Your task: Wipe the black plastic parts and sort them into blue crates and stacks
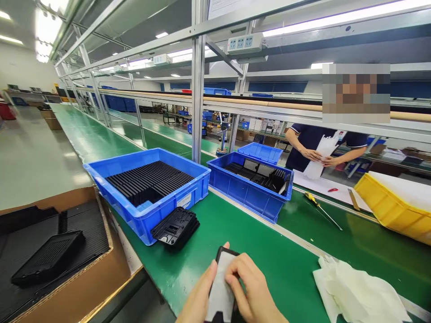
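A black-edged part with a whitish sheet on its face [220, 287] is held low over the green bench, near the bottom centre. My left hand [201, 294] grips its left side, thumb along the edge. My right hand [249, 287] lies over the right side, its bent fingers pressed on the pale surface. Beyond my hands, a small stack of black plastic parts [177, 226] leans against a blue bin [198, 184] filled with rows of black pieces. To the right, crumpled white sheets [360, 287] lie on the bench.
A cardboard box [101, 278] of black parts stands at the left. Another blue bin [249, 202], a yellow screwdriver [314, 201] and a yellow bin [397, 211] are farther right. Across the bench a person [303, 143] holds white strips. A metal post [197, 98] rises behind the bins.
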